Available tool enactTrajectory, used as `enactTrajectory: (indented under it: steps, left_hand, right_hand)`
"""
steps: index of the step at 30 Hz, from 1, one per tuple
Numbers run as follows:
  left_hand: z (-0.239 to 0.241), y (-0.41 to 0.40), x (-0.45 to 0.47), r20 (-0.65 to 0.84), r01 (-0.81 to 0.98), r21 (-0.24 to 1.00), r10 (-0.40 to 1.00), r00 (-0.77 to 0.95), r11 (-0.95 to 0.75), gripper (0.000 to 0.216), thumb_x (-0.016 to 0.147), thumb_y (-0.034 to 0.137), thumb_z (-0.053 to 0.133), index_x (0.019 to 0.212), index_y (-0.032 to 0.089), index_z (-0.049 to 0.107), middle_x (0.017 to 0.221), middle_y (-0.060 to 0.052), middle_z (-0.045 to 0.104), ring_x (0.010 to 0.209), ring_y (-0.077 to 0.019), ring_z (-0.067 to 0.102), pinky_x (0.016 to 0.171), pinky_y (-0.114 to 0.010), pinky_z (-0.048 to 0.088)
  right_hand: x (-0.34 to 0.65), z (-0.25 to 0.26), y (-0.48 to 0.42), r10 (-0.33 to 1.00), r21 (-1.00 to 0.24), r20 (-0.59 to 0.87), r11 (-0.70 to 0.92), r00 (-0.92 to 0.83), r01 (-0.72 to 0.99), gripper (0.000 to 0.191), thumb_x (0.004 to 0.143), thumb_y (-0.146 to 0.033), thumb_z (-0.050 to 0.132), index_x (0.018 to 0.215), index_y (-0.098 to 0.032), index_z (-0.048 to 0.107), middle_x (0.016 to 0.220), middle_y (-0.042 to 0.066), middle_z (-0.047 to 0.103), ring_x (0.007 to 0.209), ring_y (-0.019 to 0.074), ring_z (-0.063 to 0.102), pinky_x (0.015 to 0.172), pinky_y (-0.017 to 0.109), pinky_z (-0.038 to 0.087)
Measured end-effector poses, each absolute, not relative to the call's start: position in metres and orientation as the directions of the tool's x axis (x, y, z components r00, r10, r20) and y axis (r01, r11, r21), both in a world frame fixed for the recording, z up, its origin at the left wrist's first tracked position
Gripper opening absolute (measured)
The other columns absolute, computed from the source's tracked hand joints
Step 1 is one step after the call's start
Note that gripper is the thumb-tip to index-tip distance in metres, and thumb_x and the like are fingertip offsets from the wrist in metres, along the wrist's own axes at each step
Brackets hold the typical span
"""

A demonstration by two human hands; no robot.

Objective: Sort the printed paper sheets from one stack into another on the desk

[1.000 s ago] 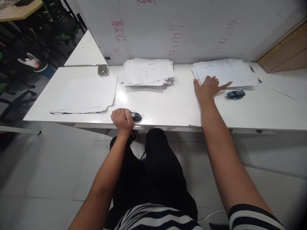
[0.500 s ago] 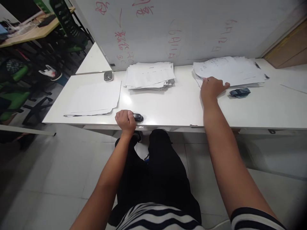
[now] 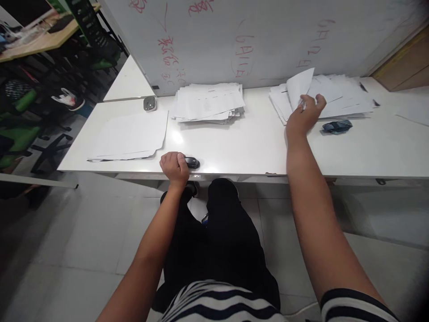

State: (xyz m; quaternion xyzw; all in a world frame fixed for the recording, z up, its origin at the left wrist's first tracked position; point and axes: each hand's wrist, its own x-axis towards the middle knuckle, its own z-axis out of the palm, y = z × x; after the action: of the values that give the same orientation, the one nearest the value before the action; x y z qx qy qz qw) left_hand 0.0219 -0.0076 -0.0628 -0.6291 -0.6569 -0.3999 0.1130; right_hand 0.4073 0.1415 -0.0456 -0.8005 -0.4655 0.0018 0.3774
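Observation:
My right hand (image 3: 304,115) pinches the near edge of a sheet of paper (image 3: 299,86) between thumb and forefinger, the other fingers raised. That sheet curls up off the right paper stack (image 3: 345,99). My left hand (image 3: 174,167) is a closed fist at the desk's front edge. From its thumb side sticks out a small black oblong object (image 3: 192,163); the rest is hidden by the fingers, so its kind is unclear. Just right of my right hand lies a dark blue patterned folded item (image 3: 337,127).
On the white desk (image 3: 228,152) are a middle paper stack (image 3: 209,103), a thin left pile (image 3: 130,134) and a small grey-and-white box (image 3: 149,103). A whiteboard (image 3: 214,44) with red writing stands behind. A brown cardboard box (image 3: 404,62) is at the far right.
My right hand has turned and lifted a sheet's near edge, which now bends upward and back over the right stack. My left hand stays in place on the black object.

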Motion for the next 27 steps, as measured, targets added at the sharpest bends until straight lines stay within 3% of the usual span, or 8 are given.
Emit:
enactTrajectory:
  steps: [3, 8, 12, 17, 22, 23, 25, 27]
  left_hand:
    - [-0.063, -0.008, 0.022, 0.651, 0.914, 0.39, 0.737, -0.185, -0.115, 0.035, 0.093, 0.031, 0.028, 0.073, 0.02, 0.055, 0.077, -0.008, 0.059, 0.082, -0.0216, 0.048, 0.084, -0.038, 0.032]
    - [-0.061, -0.008, 0.022, 0.65, 0.918, 0.382, 0.737, -0.184, -0.107, 0.035, 0.093, 0.031, 0.028, 0.073, 0.02, 0.055, 0.077, -0.009, 0.06, 0.081, -0.0217, 0.048, 0.084, -0.038, 0.032]
    - [-0.062, -0.008, 0.022, 0.669, 0.92, 0.372, 0.723, -0.175, -0.122, 0.034, 0.093, 0.029, 0.029, 0.073, 0.02, 0.055, 0.076, -0.008, 0.06, 0.081, -0.0214, 0.047, 0.082, -0.038, 0.032]
    - [-0.065, -0.006, 0.021, 0.67, 0.918, 0.376, 0.721, -0.176, -0.125, 0.033, 0.093, 0.028, 0.03, 0.073, 0.02, 0.055, 0.077, -0.009, 0.06, 0.082, -0.0216, 0.047, 0.082, -0.038, 0.032]
    - [-0.066, -0.008, 0.024, 0.652, 0.937, 0.342, 0.737, -0.179, -0.075, 0.034, 0.092, 0.03, 0.03, 0.073, 0.02, 0.056, 0.077, -0.009, 0.059, 0.084, -0.0229, 0.047, 0.081, -0.038, 0.031]
    - [-0.066, -0.009, 0.024, 0.637, 0.939, 0.34, 0.749, -0.183, -0.059, 0.035, 0.092, 0.031, 0.03, 0.073, 0.02, 0.057, 0.078, -0.009, 0.059, 0.085, -0.0231, 0.047, 0.081, -0.038, 0.031]
    - [-0.064, -0.009, 0.024, 0.604, 0.937, 0.346, 0.774, -0.19, -0.04, 0.035, 0.092, 0.031, 0.031, 0.073, 0.02, 0.057, 0.078, -0.009, 0.059, 0.086, -0.0232, 0.048, 0.082, -0.038, 0.032]
    - [-0.058, -0.01, 0.024, 0.584, 0.93, 0.366, 0.786, -0.205, -0.029, 0.034, 0.092, 0.031, 0.032, 0.074, 0.019, 0.059, 0.08, -0.009, 0.059, 0.091, -0.0238, 0.049, 0.089, -0.04, 0.031]
  right_hand:
    - [0.409, -0.05, 0.146, 0.752, -0.594, 0.326, -0.308, 0.573, 0.743, 0.039, 0.094, -0.01, 0.028, 0.116, -0.006, 0.06, 0.141, 0.021, 0.037, 0.122, 0.0117, 0.048, 0.088, 0.031, 0.032]
    - [0.404, -0.05, 0.146, 0.788, -0.544, 0.309, -0.312, 0.532, 0.779, 0.036, 0.093, -0.011, 0.033, 0.114, -0.006, 0.062, 0.121, 0.017, 0.057, 0.112, 0.0163, 0.052, 0.089, 0.04, 0.027]
    - [0.4, -0.045, 0.14, 0.797, -0.524, 0.324, -0.297, 0.509, 0.798, 0.03, 0.091, -0.019, 0.047, 0.117, -0.01, 0.06, 0.123, 0.015, 0.056, 0.113, 0.0193, 0.049, 0.089, 0.043, 0.027]
    - [0.404, -0.046, 0.138, 0.787, -0.556, 0.311, -0.304, 0.534, 0.773, 0.037, 0.092, -0.011, 0.044, 0.128, -0.012, 0.05, 0.13, 0.016, 0.055, 0.117, 0.0173, 0.05, 0.095, 0.039, 0.03]
    - [0.384, -0.023, 0.12, 0.744, -0.669, 0.505, 0.017, 0.438, 0.743, 0.053, 0.089, -0.009, 0.046, 0.141, -0.014, 0.038, 0.141, 0.013, 0.049, 0.122, 0.0144, 0.051, 0.102, 0.028, 0.034]
    - [0.375, -0.012, 0.106, 0.738, -0.671, 0.544, 0.097, 0.399, 0.735, 0.051, 0.089, -0.011, 0.048, 0.14, -0.013, 0.04, 0.14, 0.013, 0.05, 0.12, 0.0154, 0.054, 0.101, 0.029, 0.036]
    - [0.359, 0.012, 0.066, 0.733, -0.679, 0.596, 0.241, 0.329, 0.693, 0.036, 0.088, -0.024, 0.056, 0.122, -0.013, 0.06, 0.123, 0.013, 0.064, 0.109, 0.0206, 0.061, 0.096, 0.033, 0.043]
    - [0.349, 0.03, 0.014, 0.657, -0.744, 0.632, 0.365, 0.411, 0.56, 0.033, 0.081, -0.034, 0.066, 0.108, -0.016, 0.068, 0.102, 0.007, 0.071, 0.096, 0.023, 0.065, 0.09, 0.038, 0.048]
